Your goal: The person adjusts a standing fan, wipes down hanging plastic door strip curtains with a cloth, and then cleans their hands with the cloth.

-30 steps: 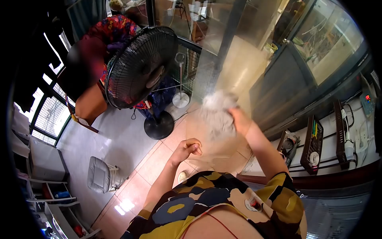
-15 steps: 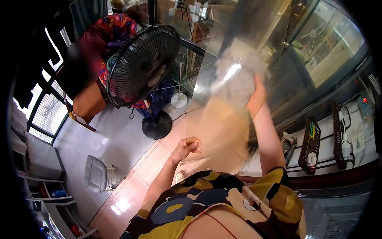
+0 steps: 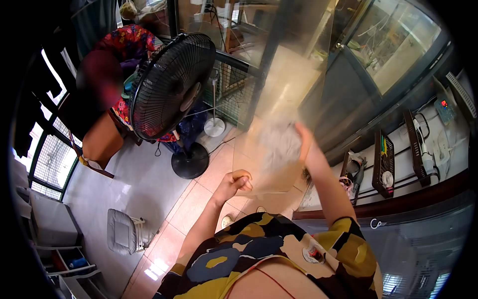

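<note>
In front of me stands a clear sheet (image 3: 249, 164), its lower edge near my waist and its upper part streaked. My left hand (image 3: 235, 184) is closed at the sheet's lower left edge, fingers curled and apparently pinching it. A crumpled grey-white cloth (image 3: 279, 145) lies against the sheet under my right hand (image 3: 307, 144). The fingers of that hand are partly hidden behind the cloth and a little blurred.
A black standing fan (image 3: 172, 89) is at the left, with a person in floral clothing (image 3: 122, 45) behind it. A grey padded stool (image 3: 123, 231) stands on the floor. Brown baskets (image 3: 383, 162) with tools line the right. A dark framed glass door (image 3: 378, 60) is beyond.
My right hand has moved the cloth down the sheet, from its upper part to its lower middle. My left hand stays at the lower left edge. The view has shifted slightly.
</note>
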A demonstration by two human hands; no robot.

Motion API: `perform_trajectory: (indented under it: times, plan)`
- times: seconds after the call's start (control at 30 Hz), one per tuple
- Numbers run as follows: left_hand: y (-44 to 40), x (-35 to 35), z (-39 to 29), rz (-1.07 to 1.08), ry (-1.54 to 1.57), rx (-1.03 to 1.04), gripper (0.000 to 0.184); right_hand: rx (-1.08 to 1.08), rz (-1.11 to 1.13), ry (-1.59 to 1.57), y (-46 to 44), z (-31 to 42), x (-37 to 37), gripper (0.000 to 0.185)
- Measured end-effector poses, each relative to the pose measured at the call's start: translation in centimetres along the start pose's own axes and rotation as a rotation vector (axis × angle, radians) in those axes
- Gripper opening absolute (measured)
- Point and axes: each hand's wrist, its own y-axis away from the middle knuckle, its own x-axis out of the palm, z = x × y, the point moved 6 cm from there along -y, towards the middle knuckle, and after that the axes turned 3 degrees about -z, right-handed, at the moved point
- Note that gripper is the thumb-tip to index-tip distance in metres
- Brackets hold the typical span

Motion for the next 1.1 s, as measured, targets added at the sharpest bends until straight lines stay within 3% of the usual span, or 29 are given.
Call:
perform_trajectory:
  times: [0.17,0.27,0.37,0.43,0.5,0.57,0.67,0.77,0.83,0.97,1.1]
  plan:
    - [0.9,-0.4,-0.4,0.006,0.007,0.022,0.016,-0.622,-0.002,0.005,-0.4,14.3,7.4,0.048]
    - [0.8,-0.6,-0.5,0.007,-0.014,0.026,0.016,-0.754,0.013,0.030,1.6,16.2,10.5,0.050]
    - [0.8,-1.0,-0.4,-0.001,0.001,0.020,0.016,-0.529,-0.194,0.050,2.5,11.5,9.1,0.047]
    - [0.8,-1.6,0.0,-0.028,0.012,0.014,0.016,-0.261,0.062,0.018,-0.6,6.7,3.5,0.045]
    - [0.9,-2.0,-0.2,0.004,-0.001,0.007,0.016,-0.203,-0.090,0.029,2.3,0.9,3.8,0.042]
    - [0.8,-1.8,-0.3,0.030,-0.015,0.006,0.017,-0.049,-0.064,0.089,3.3,-3.0,2.2,0.041]
    - [0.8,-1.2,-0.5,0.058,-0.012,0.004,0.018,0.014,0.017,-0.005,3.1,-4.6,1.2,0.040]
    - [1.0,-0.2,-1.0,0.090,0.031,-0.025,0.019,-0.037,-0.014,0.100,2.7,-1.6,1.5,0.040]
    - [1.0,0.4,-1.2,0.114,0.053,-0.056,0.019,-0.118,-0.140,-0.038,2.8,1.8,4.5,0.041]
    - [0.8,0.6,-0.4,0.077,0.021,-0.013,0.018,-0.522,0.081,-0.042,-0.5,12.8,7.0,0.043]
    - [0.6,1.1,-0.3,0.029,-0.009,-0.002,0.017,-0.747,0.037,0.030,0.3,19.3,10.6,0.051]
